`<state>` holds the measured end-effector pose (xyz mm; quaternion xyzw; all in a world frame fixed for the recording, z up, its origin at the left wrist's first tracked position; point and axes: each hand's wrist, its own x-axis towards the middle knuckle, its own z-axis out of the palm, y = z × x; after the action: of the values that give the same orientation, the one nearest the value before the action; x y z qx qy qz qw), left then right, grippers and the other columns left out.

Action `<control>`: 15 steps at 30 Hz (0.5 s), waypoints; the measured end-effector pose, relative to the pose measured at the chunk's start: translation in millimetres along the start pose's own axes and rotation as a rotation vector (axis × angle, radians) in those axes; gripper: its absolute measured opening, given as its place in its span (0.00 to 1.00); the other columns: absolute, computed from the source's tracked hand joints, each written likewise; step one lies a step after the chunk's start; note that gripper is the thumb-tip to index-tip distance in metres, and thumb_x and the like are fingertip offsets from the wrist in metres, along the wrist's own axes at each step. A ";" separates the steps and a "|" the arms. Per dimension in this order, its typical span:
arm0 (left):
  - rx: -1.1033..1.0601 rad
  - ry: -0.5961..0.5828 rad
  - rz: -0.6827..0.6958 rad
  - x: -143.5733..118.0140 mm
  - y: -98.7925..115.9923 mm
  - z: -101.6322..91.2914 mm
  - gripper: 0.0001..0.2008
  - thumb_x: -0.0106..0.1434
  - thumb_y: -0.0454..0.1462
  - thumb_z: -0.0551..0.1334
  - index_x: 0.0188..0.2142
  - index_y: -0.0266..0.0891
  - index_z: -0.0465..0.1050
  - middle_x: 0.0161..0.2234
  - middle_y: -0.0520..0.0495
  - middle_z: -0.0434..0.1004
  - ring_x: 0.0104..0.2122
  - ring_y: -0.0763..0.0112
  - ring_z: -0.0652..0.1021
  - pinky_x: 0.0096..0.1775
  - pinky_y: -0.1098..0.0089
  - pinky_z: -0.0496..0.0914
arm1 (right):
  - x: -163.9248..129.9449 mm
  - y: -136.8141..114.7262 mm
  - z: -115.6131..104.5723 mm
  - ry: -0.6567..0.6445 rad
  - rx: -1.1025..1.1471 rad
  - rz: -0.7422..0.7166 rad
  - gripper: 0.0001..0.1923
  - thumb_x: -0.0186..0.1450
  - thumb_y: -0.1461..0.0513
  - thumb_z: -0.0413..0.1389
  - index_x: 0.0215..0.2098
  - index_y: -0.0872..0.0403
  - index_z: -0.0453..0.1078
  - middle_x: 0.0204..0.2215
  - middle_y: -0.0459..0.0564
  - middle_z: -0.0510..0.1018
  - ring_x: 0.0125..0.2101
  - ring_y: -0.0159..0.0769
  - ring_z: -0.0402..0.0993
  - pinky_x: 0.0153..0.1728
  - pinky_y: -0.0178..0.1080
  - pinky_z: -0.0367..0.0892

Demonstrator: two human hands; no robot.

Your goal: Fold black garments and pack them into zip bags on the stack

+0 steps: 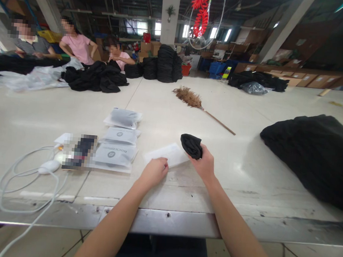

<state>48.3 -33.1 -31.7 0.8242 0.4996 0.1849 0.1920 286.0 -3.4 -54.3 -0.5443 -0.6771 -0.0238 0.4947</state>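
1. Gripping a rolled black cloth is the right hand; the roll is pinched at its near end between thumb and curled fingers and is kept just off the table, sticking out beyond the fingertips.
2. Just left of those fingertips a flat white bag lies on the table. Its near corner is pressed down by the left hand, whose fingers are curled together on it; whether the corner is pinched or only pressed cannot be told. Holding it this way is judged to keep the bag from sliding.
3. The roll's far end is held near the bag's right edge, close above it; contact between them cannot be told.
4. Left of the left hand, a row of filled bags is laid out, flat and overlapping, running away from the person. Beyond them a blurred dark item, a white cable and its plug are seen near the table's near edge.
5. Right of the right fingers the surface is bare as far as a black heap, well apart, so room is left on that side.
6. Past the fingertips, a feather duster lies at an angle, well apart. Further off, more black piles and seated people are seen at the far side.
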 end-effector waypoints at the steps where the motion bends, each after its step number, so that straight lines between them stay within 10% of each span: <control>1: -0.018 0.016 0.003 0.4 -1.9 1.1 0.08 0.64 0.33 0.56 0.36 0.38 0.76 0.44 0.41 0.81 0.46 0.61 0.79 0.52 0.65 0.69 | -0.3 -0.9 -0.3 0.001 -0.001 -0.002 0.25 0.60 0.56 0.60 0.54 0.53 0.67 0.44 0.56 0.80 0.40 0.47 0.78 0.41 0.47 0.72; 15: -0.054 -0.112 0.039 -4.1 -5.2 -8.0 0.06 0.58 0.37 0.65 0.32 0.38 0.80 0.35 0.43 0.83 0.38 0.60 0.80 0.45 0.65 0.70 | -2.6 -5.6 -2.2 -0.046 -0.047 -0.044 0.25 0.59 0.57 0.60 0.54 0.53 0.67 0.42 0.55 0.80 0.39 0.46 0.78 0.41 0.45 0.73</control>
<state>38.6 -33.4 -27.9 0.8375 0.4667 0.1557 0.2379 282.9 -8.8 -52.2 -0.5412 -0.6994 -0.0380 0.4653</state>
